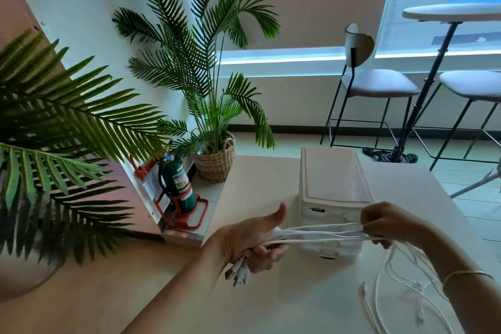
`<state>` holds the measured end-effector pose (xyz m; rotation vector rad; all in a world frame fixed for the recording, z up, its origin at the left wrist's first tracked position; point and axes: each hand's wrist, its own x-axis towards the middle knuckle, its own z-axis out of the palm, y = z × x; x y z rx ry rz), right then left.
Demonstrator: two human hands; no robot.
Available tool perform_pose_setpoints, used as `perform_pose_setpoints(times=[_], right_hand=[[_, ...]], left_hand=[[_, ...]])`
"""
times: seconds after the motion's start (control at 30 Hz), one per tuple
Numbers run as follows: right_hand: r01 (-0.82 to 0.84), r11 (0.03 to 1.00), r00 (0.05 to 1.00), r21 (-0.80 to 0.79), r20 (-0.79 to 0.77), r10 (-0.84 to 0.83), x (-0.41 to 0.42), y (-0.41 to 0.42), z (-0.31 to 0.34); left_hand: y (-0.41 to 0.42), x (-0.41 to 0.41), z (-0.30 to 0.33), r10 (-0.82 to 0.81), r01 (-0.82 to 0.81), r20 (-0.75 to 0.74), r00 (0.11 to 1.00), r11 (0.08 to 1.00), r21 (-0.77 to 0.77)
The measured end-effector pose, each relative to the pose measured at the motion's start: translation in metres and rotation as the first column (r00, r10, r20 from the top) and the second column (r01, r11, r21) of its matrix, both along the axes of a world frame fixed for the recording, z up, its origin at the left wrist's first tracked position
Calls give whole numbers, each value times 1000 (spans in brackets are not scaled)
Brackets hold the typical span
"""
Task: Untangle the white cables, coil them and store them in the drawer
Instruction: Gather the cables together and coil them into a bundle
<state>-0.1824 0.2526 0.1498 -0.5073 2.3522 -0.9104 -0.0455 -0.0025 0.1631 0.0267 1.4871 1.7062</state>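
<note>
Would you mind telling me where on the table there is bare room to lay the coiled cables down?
The table is bare left of the drawer unit, out to its left edge, and in front of the left hand. It is crowded on the right: loose white cables trail below the right hand.

From my remote view, the white cables (322, 233) run off the lower right edge, their far ends unseen. The plugs below my left hand (253, 238) are too blurred to identify. Cables partly hide the drawer unit (332, 184) front; its label is illegible.
</note>
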Motion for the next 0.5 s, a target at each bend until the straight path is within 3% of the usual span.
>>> perform_pose_setpoints(times=[0.1, 0.23, 0.3, 0.4, 0.5], right_hand=[[23, 994, 984, 104, -180, -4, -1, -1, -8], [-221, 966, 956, -136, -227, 187, 42, -44, 12], [-315, 942, 924, -113, -263, 278, 65, -66, 18], [-244, 968, 954, -66, -194, 227, 74, -77, 28], [-184, 983, 941, -13, -290, 173, 70, -82, 43]], left_hand=[[1, -1, -1, 40, -40, -8, 999, 999, -6], [7, -6, -2, 111, -110, 19, 994, 993, -36], [11, -8, -4, 135, -134, 25, 991, 991, -27], [10, -7, -7, 161, -162, -7, 987, 985, -67], [12, -3, -7, 104, -107, -39, 994, 991, -76]])
